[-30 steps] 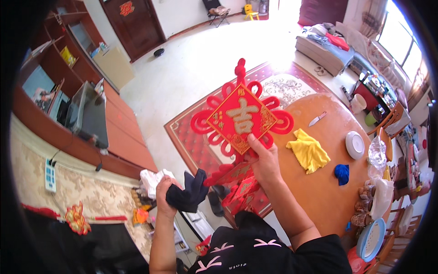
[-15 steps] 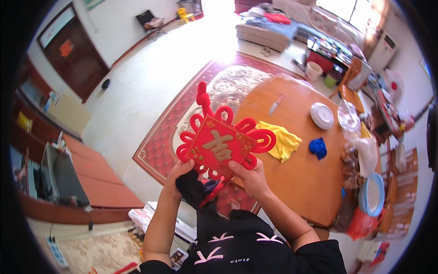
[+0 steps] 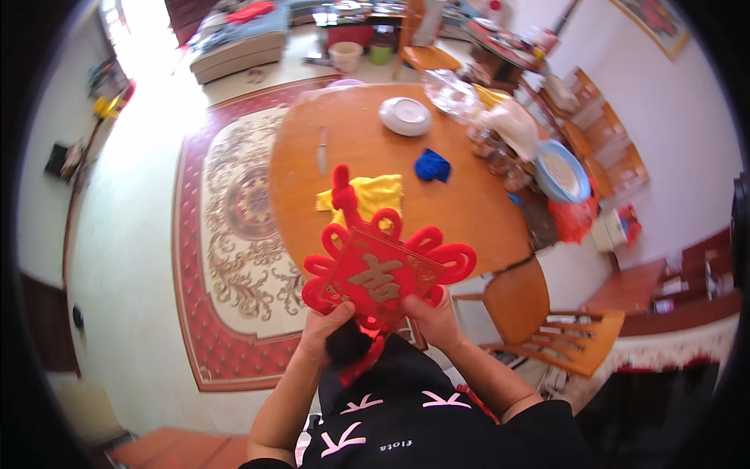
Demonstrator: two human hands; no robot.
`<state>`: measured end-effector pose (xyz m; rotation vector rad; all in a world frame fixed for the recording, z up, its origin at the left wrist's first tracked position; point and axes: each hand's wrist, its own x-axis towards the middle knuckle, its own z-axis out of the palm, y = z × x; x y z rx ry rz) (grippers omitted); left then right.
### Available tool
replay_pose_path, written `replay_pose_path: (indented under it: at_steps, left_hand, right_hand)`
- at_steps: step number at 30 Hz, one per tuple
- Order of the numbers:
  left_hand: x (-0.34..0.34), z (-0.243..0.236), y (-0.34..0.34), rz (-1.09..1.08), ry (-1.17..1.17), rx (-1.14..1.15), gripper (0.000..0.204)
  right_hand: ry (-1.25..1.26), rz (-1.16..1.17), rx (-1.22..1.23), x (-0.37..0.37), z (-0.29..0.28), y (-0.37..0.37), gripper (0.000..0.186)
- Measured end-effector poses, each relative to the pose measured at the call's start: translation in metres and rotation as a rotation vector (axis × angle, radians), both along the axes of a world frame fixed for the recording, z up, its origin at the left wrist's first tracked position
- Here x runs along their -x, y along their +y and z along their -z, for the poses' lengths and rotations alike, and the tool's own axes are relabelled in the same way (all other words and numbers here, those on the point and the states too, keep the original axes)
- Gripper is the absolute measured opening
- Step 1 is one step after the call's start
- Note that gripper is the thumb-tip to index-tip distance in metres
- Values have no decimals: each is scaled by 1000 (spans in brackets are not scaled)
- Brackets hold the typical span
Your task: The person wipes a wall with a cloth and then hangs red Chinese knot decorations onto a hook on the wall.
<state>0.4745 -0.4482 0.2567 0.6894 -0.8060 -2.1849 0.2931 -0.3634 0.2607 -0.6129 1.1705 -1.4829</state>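
Holds red knot ornament (image 3: 378,270) up in front of the body, near the rounded table's closest edge in view, gold-and-red diamond panel tilted and turned up to the camera
Grips with both hands: left hand (image 3: 322,332) clamped on the lower left edge, right hand (image 3: 437,322) clamped on the lower right, thumbs on the front, hands apart from each other
Has black cloth (image 3: 348,344) bunched by the left hand too; cannot tell how firmly pinched, with fingers hidden behind the panel
Shows red tail (image 3: 364,364) hanging below, in front of the black shirt (image 3: 391,383)

Could drop the cloth if loosening the left grip to turn the panel
Could crush or bend the cord loops if pressing too hard with the thumbs
Could snag the tail on cloth or shirt if pulling away fast
Could tip the ornament sideways if letting go on one side, being top-heavy with loops
Could drag the yellow cloth (image 3: 379,191) if lowering over the table (image 3: 484,227); cannot tell any contact there
Could catch a loop on the knife (image 3: 322,152) if reaching past the cloth

Farther out: blue cloth (image 3: 432,166), white dish (image 3: 405,116), blue basin (image 3: 561,172) at the right, wooden chair (image 3: 516,301) near the right forearm, patterned rug (image 3: 258,285) to the left
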Motion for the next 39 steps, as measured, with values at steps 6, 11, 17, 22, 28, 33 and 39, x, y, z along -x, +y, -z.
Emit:
replay_pose_path:
  at_steps: [6, 11, 17, 22, 28, 33, 39]
  left_hand:
    - [53, -4, 9, -3, -188, 1439, 35]
    - [83, 9, 45, 50, -123, 1941, 39]
    - [153, 10, 89, 202, 64, 1985, 38]
    - [191, 36, 118, 295, 81, 1481, 34]
    - [216, 4, 131, 645, -129, 713, 21]
    - [211, -13, 118, 587, -47, 562, 21]
    - [161, -1, 92, 706, -121, 492, 15]
  right_hand:
    - [-657, 296, 651, 45, 70, 41, 65]
    - [-627, 88, 1001, 96, 89, 54, 66]
    - [-519, 309, 1008, 137, 106, 116, 65]
    - [-473, 748, 406, 147, 74, 162, 62]
    - [-408, 1118, 249, 135, 54, 232, 43]
    - [-220, 1198, 219, 92, 68, 252, 23]
    - [-305, 1223, 57, 14, 79, 246, 17]
